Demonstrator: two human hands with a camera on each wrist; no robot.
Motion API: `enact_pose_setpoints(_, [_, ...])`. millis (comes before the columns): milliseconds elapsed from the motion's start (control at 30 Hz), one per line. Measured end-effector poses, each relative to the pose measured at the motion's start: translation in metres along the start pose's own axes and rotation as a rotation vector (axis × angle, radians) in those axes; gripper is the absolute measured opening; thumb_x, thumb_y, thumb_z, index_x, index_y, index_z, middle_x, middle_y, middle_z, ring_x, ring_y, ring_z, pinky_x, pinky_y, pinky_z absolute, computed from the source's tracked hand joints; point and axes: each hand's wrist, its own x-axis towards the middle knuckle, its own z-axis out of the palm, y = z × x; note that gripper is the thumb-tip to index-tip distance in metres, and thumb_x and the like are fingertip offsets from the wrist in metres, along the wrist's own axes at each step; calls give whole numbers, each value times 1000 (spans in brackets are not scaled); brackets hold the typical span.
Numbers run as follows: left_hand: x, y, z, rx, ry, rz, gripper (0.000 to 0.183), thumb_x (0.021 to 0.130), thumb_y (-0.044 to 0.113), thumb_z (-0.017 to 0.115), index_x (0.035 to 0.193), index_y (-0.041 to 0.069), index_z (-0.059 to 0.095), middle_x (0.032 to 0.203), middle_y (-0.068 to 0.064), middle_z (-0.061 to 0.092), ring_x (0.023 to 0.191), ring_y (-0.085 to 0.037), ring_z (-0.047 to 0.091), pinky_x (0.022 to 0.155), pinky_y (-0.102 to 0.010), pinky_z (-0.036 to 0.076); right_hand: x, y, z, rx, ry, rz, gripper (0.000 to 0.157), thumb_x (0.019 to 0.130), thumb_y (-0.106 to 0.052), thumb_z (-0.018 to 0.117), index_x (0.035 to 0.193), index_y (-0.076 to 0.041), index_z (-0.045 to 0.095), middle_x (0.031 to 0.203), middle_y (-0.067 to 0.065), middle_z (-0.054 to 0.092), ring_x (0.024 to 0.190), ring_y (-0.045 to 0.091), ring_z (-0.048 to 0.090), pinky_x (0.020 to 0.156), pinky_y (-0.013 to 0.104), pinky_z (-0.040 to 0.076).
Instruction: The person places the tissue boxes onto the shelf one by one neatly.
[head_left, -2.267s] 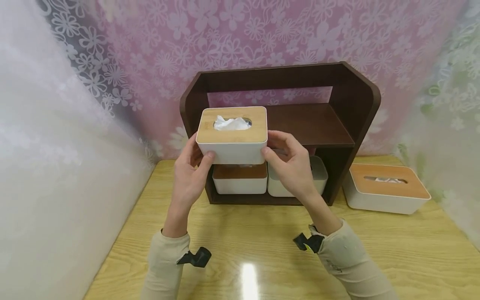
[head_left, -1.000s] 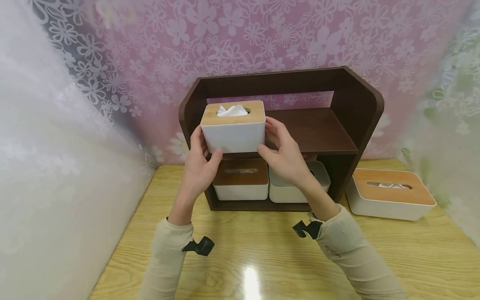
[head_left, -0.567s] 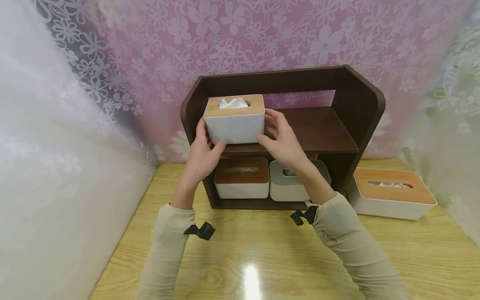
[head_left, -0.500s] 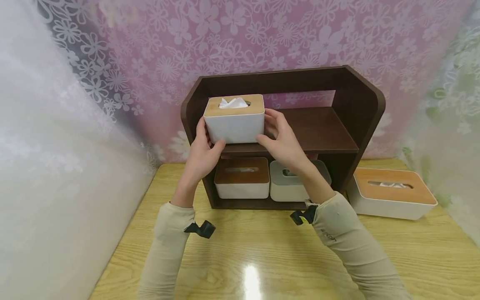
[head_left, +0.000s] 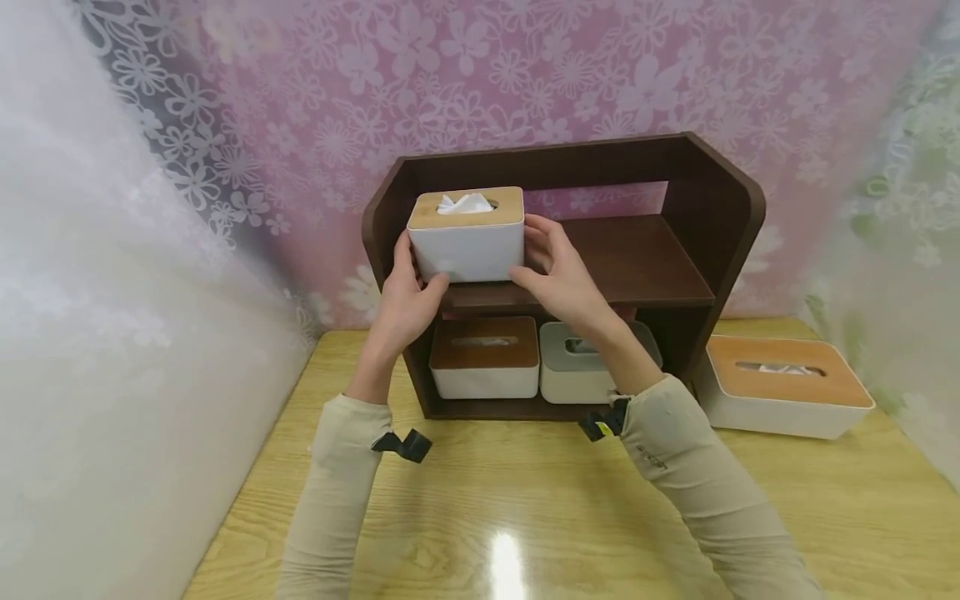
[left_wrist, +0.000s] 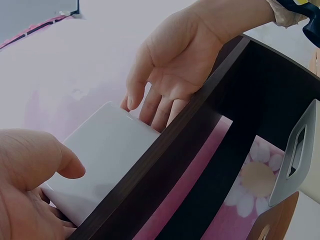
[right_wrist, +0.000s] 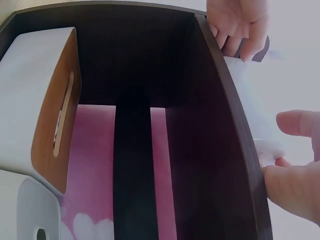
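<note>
A white tissue box [head_left: 468, 252] with a light wooden lid and a tuft of tissue stands at the left of the upper board of a dark brown shelf [head_left: 637, 258]. My left hand [head_left: 407, 302] holds its left side, thumb by the lower front. On the other side, my right hand [head_left: 561, 279] has its fingers along the box's right side and its thumb at the front corner. The left wrist view shows the white box front [left_wrist: 107, 160] between both hands, just past the board's dark edge. Parts of the fingers are hidden behind the box.
Below are a brown-lidded tissue box [head_left: 486, 382] and a grey-lidded one [head_left: 573, 383], side by side. Another wooden-lidded tissue box [head_left: 787, 408] stands on the table [head_left: 465, 500], right of the shelf. A pink flowered backdrop [head_left: 487, 100] hangs behind.
Both hands have carried the tissue box back from in front of the shelf onto the left of the upper board. In the last half second it has shifted only slightly farther back.
</note>
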Motion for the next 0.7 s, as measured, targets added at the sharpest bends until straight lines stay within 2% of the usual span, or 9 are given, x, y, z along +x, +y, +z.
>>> enact_pose_setpoints(233, [4,-6,2,-22,8,-21,83,97,16,52,160,17,-1,161,-12,23,145,-18,31,115,-41,32,9,9,-4,53,-33,14,71,95,1,58,154,-10,22,157,14,31,142,26,38,109,47,40])
enact_pose_setpoints(400, [3,-9,6,-29,29,-42,86,97,17,52,160,18,-6,165,-8,14,148,-17,24,116,-40,30,13,12,-9,78,-54,39,68,96,1,57,154,-7,23,158,13,31,143,24,38,111,44,38])
enact_pose_setpoints(500, [4,-9,11,-27,45,-20,87,97,16,51,159,17,-9,166,-6,8,150,-15,18,118,-38,28,14,13,-14,101,-64,44,67,97,1,56,155,-6,24,158,12,31,143,24,37,113,43,36])
enact_pose_setpoints(700, [3,-8,21,18,74,73,85,97,10,50,159,12,-9,166,-3,6,149,-10,16,119,-36,24,13,12,-24,112,-76,76,68,98,-2,58,156,-8,24,157,14,33,143,25,37,114,43,34])
